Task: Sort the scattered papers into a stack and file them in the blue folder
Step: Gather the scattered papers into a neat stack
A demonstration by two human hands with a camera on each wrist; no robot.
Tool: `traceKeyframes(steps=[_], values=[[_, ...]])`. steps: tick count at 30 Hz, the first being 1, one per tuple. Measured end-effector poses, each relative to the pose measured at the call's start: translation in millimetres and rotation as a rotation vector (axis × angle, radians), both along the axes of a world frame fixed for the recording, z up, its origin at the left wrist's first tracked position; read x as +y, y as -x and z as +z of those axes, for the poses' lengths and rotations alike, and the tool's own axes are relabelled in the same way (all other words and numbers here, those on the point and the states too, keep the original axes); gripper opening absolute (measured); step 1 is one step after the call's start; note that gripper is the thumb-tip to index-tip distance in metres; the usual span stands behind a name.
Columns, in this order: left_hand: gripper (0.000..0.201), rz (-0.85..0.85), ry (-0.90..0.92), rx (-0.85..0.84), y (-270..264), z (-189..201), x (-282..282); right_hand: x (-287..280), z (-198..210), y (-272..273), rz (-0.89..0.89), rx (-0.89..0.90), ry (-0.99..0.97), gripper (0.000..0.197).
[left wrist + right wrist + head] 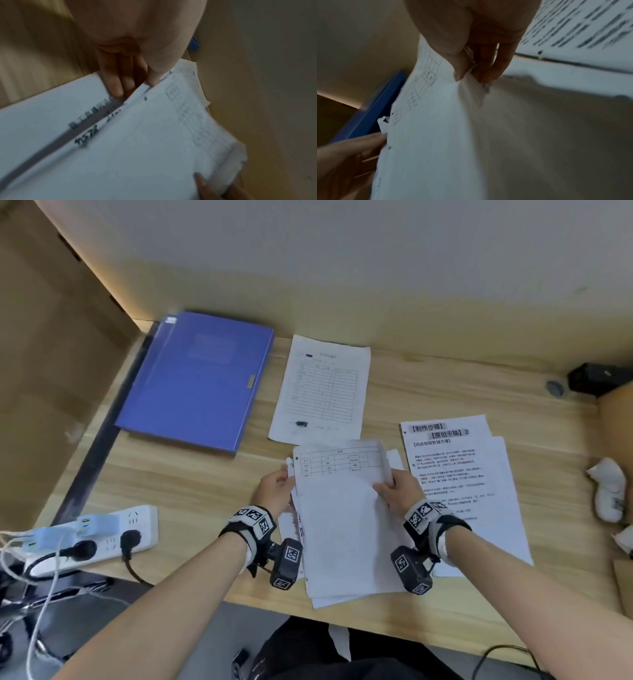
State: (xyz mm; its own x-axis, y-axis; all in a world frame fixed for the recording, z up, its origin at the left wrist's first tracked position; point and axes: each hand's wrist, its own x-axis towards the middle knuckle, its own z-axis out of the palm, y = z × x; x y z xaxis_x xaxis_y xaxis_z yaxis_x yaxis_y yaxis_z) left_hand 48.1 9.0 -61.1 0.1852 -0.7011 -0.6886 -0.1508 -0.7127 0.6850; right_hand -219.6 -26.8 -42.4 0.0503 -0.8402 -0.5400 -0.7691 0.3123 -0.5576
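A stack of white papers (342,522) sits in the middle of the wooden desk (191,474), its top sheet carrying a small table. My left hand (279,491) grips the stack's left edge, thumb on top and fingers (118,88) underneath. My right hand (394,489) pinches the stack's right edge, where the paper (436,121) curls up. The shut blue folder (197,381) lies flat at the far left. A single form sheet (322,392) lies beyond the stack. Printed text pages (459,474) lie to the right.
A white power strip (99,535) with plugs and cables sits at the front left edge. A crumpled white object (608,491) lies far right. A black device (596,378) and a grey round cap (555,388) stand at the back right. Wooden partitions flank both sides.
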Motion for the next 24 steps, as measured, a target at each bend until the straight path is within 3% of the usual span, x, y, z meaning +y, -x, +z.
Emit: traceKeyframes(steps=[3, 8, 11, 13, 17, 19, 21, 23, 24], values=[[0.056, 0.068, -0.041, 0.034, 0, -2, 5, 3, -8, -9, 0.067, 0.079, -0.018, 0.013], [0.017, 0.056, 0.015, 0.079, 1, -9, 14, 4, -10, -12, 0.114, 0.098, -0.015, 0.010], [0.016, -0.005, 0.035, 0.011, -1, -17, 17, 2, -8, -11, 0.114, 0.087, -0.005, 0.014], [0.016, 0.041, 0.061, 0.027, 3, -10, 14, 2, -6, -11, 0.031, 0.045, 0.054, 0.018], [0.023, 0.221, 0.106, 0.150, 7, 7, 8, 2, 3, -10, -0.204, -0.183, 0.035, 0.053], [0.023, 0.258, 0.133, 0.231, 8, 17, 3, -1, 4, -7, -0.127, -0.192, -0.022, 0.041], [0.018, 0.238, 0.151, 0.265, 6, 25, -4, -6, 4, -2, -0.069, -0.207, -0.021, 0.044], [0.009, 0.197, 0.172, 0.141, -1, 28, -10, -13, 12, 1, -0.076, -0.213, 0.053, 0.050], [0.015, 0.139, 0.175, -0.010, -6, 27, -11, -16, 19, 4, -0.099, -0.182, 0.100, 0.050]])
